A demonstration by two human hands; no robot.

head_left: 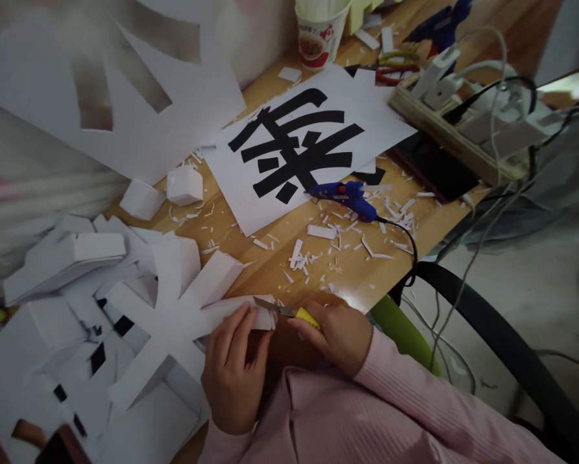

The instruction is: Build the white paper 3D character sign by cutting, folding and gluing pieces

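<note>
Wooden counter [265, 277] strewn with white scraps [321, 231], blue glue gun [346, 194] at the edge of a printed sheet [296, 151]. At the near left: large white cut-out [173, 322], one arm [212, 314] of it gripped in the left hand [236, 361]; right hand [338, 335] closed around a yellow cutter [307, 318], blade [270, 305] over that arm's end. Apparently trimming. Best to brace the piece firmly, keep the steadying hand clear of the blade's path, and take several light, shallow strokes instead of one hard push
</note>
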